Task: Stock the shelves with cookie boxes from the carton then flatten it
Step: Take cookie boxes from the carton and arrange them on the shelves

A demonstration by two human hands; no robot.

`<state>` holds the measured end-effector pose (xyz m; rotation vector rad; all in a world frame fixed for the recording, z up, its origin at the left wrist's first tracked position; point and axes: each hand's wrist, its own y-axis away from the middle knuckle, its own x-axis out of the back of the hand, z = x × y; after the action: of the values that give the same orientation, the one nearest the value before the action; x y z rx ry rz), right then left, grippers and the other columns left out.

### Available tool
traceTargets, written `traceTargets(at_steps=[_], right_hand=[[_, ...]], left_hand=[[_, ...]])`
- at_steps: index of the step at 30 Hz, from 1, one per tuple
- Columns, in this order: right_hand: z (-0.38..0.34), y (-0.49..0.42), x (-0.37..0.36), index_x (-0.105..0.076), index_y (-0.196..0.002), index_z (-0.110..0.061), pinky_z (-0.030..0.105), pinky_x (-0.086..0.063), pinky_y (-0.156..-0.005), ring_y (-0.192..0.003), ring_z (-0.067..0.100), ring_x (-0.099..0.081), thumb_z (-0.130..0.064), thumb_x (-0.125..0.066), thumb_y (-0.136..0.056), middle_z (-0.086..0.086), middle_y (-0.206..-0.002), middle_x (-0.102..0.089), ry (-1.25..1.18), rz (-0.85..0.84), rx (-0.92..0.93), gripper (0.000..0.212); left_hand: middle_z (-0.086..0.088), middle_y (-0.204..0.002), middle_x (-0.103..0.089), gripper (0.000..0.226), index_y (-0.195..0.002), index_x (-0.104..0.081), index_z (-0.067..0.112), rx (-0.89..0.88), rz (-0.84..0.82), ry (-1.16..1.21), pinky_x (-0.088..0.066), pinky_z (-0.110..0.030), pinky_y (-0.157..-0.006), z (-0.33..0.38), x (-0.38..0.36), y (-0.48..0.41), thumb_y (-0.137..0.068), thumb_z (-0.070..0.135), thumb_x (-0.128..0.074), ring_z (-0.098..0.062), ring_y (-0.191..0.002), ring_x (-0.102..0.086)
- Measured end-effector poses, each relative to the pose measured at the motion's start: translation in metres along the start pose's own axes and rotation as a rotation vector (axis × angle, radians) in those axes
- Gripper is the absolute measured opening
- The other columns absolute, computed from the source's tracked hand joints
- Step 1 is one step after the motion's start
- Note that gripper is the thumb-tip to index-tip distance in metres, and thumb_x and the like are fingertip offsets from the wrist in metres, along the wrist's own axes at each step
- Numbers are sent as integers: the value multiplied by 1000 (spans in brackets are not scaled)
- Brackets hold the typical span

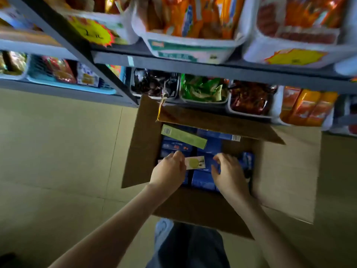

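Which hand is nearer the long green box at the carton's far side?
Left. The left hand, gripping a pale box, lies just this side of the green box; the right hand sits farther right, on blue boxes.

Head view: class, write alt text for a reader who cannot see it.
Two hands reach into an open carton of blue boxes: the left hand pinches a pale box, the right hand curls round a blue box. Stocked shelves stand behind.
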<state>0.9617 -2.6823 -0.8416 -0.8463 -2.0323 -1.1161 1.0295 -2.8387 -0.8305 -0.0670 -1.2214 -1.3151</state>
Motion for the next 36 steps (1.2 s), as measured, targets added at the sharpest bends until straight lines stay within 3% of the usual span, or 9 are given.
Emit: traceTargets(at_steps=[7,11,13,16,20,24,27,32,36], right_hand=[[54,-82,-122,-29,-145,-14,29,-39,-96,-125,22,-42,-19,-56,-94,6,-138,-42,25,-155,-97,58],[62,-131,-165,-13,-150,-14,34,-32,-105,-135,26,-29,-13,-60,-91,9,-149,-29,187,-80,-57,76],[60,-151,-180,-8,-151,-15,37,-27,-109,-139,27,-24,-20,-64,-88,8,-153,-23,256,-50,-8,84],[58,-170,-196,-12,-148,-14,39,-28,-105,-135,28,-31,-33,-64,-87,9,-149,-31,311,-71,-11,82],[54,-162,-200,-36,-133,-7,38,-38,-89,-116,32,-46,-32,-64,-86,13,-128,-50,332,-72,16,60],[38,-126,-155,-47,-129,-8,31,-45,-78,-103,25,-54,-36,-64,-87,11,-119,-55,8,-75,-17,53],[16,-86,-94,-53,-114,-22,26,-51,-66,-83,12,-61,-43,-64,-86,-2,-101,-62,-277,-268,-136,36],[-32,-21,9,-60,-105,-26,35,-50,-85,-91,13,-63,-40,-66,-83,-3,-100,-66,-539,-487,-235,27],[-65,21,93,-62,-93,-33,36,-50,-89,-89,9,-65,-39,-71,-79,-7,-99,-69,-608,-515,-225,18]], left_hand=[[-7,-132,-45,40,-139,-35,20,25,-73,-84,-49,-38,-89,-72,-97,-87,-99,22,-38,-26,-117,-47],[-7,-141,-35,46,-143,-30,21,25,-78,-133,-42,-41,-93,-85,-130,-126,-98,16,-38,-28,-126,-37],[-7,-141,-34,47,-143,-30,21,23,-82,-124,-40,-41,-97,-91,-142,-139,-97,17,-40,-27,-128,-35],[-6,-143,-35,51,-146,-25,23,66,-73,-2,-41,-43,-98,-101,-155,-143,-97,17,-41,-26,-127,-38],[-11,-132,-45,63,-148,-13,25,184,44,245,-50,-40,-73,-105,-153,-124,-94,12,-44,-28,-105,-53],[-9,-134,-42,69,-151,-9,25,87,70,202,-45,-32,-81,-90,-126,-86,-94,10,-46,-24,-109,-50],[-8,-141,-35,72,-151,-13,21,-32,151,111,-40,-35,-96,-65,-96,-53,-91,7,-50,-26,-121,-40],[-20,-143,-30,95,-144,-25,19,-173,235,-120,-41,-50,-97,-18,-38,12,-62,10,-71,-39,-124,-36],[-15,-133,-47,90,-124,-46,18,-384,328,-295,-37,-55,-99,18,31,54,-42,25,-84,-31,-124,-36]])
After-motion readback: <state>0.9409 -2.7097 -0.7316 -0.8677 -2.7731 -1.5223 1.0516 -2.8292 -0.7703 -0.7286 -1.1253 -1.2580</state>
